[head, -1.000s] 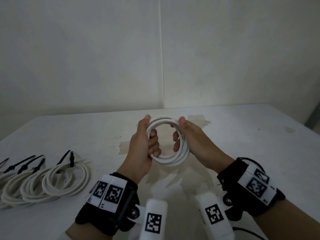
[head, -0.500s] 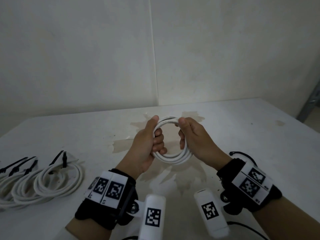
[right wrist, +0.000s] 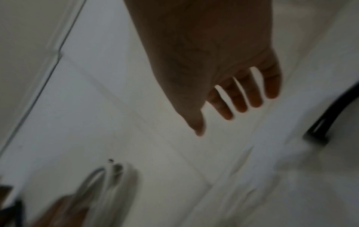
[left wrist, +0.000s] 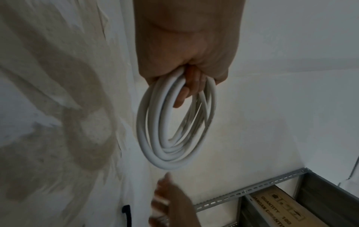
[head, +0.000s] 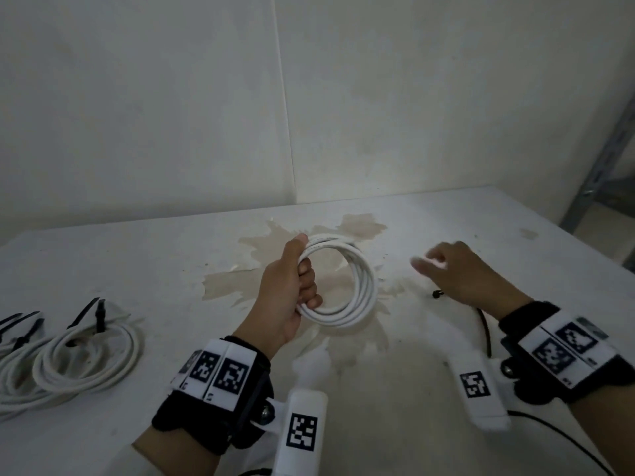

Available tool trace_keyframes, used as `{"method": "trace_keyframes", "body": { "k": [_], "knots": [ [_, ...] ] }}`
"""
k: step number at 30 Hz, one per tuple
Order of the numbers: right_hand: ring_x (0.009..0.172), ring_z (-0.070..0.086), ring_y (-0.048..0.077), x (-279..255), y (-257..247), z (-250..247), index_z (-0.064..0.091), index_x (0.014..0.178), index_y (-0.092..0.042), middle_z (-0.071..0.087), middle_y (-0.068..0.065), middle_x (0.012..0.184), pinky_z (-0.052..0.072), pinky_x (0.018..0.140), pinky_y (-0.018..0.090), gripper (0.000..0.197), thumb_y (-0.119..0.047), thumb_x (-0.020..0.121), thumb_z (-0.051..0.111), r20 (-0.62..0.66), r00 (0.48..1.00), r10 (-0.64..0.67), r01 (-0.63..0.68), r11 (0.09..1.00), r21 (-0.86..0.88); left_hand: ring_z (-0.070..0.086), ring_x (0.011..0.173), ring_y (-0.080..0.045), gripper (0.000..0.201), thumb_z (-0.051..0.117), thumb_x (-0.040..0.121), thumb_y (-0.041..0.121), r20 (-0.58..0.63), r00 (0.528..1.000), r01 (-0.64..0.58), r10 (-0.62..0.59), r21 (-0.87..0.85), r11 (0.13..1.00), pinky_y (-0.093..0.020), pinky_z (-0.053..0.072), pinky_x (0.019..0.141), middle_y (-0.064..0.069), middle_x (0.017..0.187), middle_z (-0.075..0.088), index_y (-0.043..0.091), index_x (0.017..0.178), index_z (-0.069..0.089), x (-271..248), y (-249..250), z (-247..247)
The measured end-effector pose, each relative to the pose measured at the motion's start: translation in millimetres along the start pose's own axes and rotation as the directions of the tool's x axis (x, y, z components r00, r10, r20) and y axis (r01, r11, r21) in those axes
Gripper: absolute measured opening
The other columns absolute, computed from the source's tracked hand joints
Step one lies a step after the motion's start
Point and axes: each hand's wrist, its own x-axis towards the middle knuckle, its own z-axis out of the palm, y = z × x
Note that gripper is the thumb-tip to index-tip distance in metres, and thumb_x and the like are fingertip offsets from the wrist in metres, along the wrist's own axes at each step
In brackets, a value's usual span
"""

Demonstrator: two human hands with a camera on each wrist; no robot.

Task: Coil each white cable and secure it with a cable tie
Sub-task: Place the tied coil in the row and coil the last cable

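Observation:
My left hand (head: 295,290) grips a coiled white cable (head: 357,304) by its left side, holding the loop upright above the table; in the left wrist view the fingers (left wrist: 186,92) curl through the coil (left wrist: 155,145). My right hand (head: 446,269) is off the coil, to its right, fingers (right wrist: 252,98) spread and relaxed with nothing in them, blurred by motion. A black cable tie (head: 484,321) lies on the table just below that hand, partly hidden by the wrist; its head shows in the right wrist view as a dark cable tie (right wrist: 326,122).
Several tied white coils (head: 79,359) with black ties lie at the table's left edge. The white table (head: 137,269) has a brown stained patch under the held coil. A metal shelf frame (head: 604,159) stands past the right edge.
My right hand has let go of the coil and swung out to the right, toward the black tie. The left hand keeps its grip and holds the coil alone.

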Motion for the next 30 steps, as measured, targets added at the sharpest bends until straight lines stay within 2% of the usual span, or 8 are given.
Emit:
{"method": "trace_keyframes", "body": {
  "k": [5,10,13,16,18,21,27,30],
  "knots": [
    [0.116,0.048,0.029,-3.5,32.2,-8.3,0.041,0.127,-0.001,0.040,0.018,0.133,0.041,0.090,0.030,0.053,-0.037,0.090,0.054,0.248,0.937,0.244,-0.148,0.924,-0.352,0.016,0.032,-0.009,0.044,0.046,0.093,0.037,-0.016,1.000,-0.012,0.012,0.000,1.000,-0.019,0.021,0.037,0.007,0.039,0.019,0.018,0.057,0.030,5.9,0.1,2.3],
    [0.085,0.059,0.025,2.6,33.8,-1.1,0.055,0.114,0.006,0.059,0.016,0.097,0.040,0.054,0.021,0.030,-0.003,0.085,0.055,0.291,0.912,0.289,-0.164,0.907,-0.387,0.017,0.030,-0.008,0.044,0.044,0.093,0.035,0.008,1.000,-0.023,0.024,-0.052,0.998,-0.017,0.023,0.035,0.007,0.036,0.020,0.017,0.055,0.030,10.2,-1.0,-0.3],
    [0.074,0.060,0.029,6.3,22.1,5.3,0.062,0.097,0.010,0.058,0.016,0.085,0.043,0.057,0.027,0.018,0.001,0.084,0.051,0.251,0.952,0.174,-0.112,0.964,-0.241,0.018,0.028,-0.007,0.045,0.042,0.093,0.034,0.033,0.999,-0.024,0.026,-0.066,0.998,-0.016,0.024,0.034,0.007,0.033,0.023,0.016,0.054,0.031,11.9,-1.0,-6.8],
    [0.064,0.063,0.019,-1.0,-8.6,10.3,0.056,0.086,-0.009,0.056,0.006,0.087,0.048,0.060,0.021,0.007,-0.006,0.090,0.050,0.082,0.996,-0.035,0.030,0.998,0.059,0.019,0.027,-0.007,0.046,0.042,0.093,0.033,0.013,1.000,-0.022,0.023,-0.064,0.998,-0.015,0.023,0.035,0.007,0.032,0.024,0.015,0.052,0.032,12.3,0.5,-12.4],
    [0.052,0.060,0.006,-10.6,-36.2,12.8,0.057,0.090,-0.016,0.057,0.002,0.083,0.043,0.049,0.009,0.009,-0.009,0.092,0.051,-0.016,0.987,-0.160,0.159,0.954,0.253,0.018,0.028,-0.007,0.045,0.042,0.093,0.033,-0.025,0.999,-0.039,0.038,-0.063,0.997,-0.016,0.023,0.035,0.006,0.033,0.024,0.015,0.052,0.032,12.7,2.0,-16.2],
    [0.048,0.058,0.003,-28.9,-74.8,12.8,0.062,0.094,-0.021,0.061,0.000,0.070,0.045,0.048,0.012,0.012,-0.011,0.088,0.058,-0.055,0.962,-0.268,0.263,0.854,0.450,0.018,0.029,-0.008,0.044,0.044,0.092,0.033,-0.101,0.993,-0.066,0.061,-0.048,0.997,-0.019,0.022,0.037,0.006,0.034,0.022,0.016,0.053,0.031,14.4,5.4,-22.3],
    [0.037,0.056,0.011,-44.2,-118.0,32.8,0.047,0.095,-0.016,0.061,0.011,0.060,0.045,0.039,0.022,0.030,-0.005,0.077,0.068,0.101,0.970,-0.223,0.145,0.857,0.495,0.021,0.028,-0.009,0.050,0.030,0.095,0.040,-0.207,0.974,-0.096,0.086,-0.039,0.995,-0.019,0.023,0.039,0.006,0.032,0.026,0.013,0.053,0.034,12.0,11.9,-27.7],
    [0.035,0.053,0.010,-38.8,-129.2,44.6,0.039,0.100,-0.016,0.059,0.013,0.077,0.039,0.034,0.018,0.037,-0.003,0.077,0.065,0.048,0.986,-0.162,0.114,0.846,0.521,0.021,0.028,-0.009,0.050,0.024,0.096,0.033,-0.241,0.965,-0.117,0.107,-0.029,0.993,-0.020,0.023,0.040,0.005,0.031,0.027,0.010,0.055,0.039,10.8,11.7,-27.9]
  ]
}}
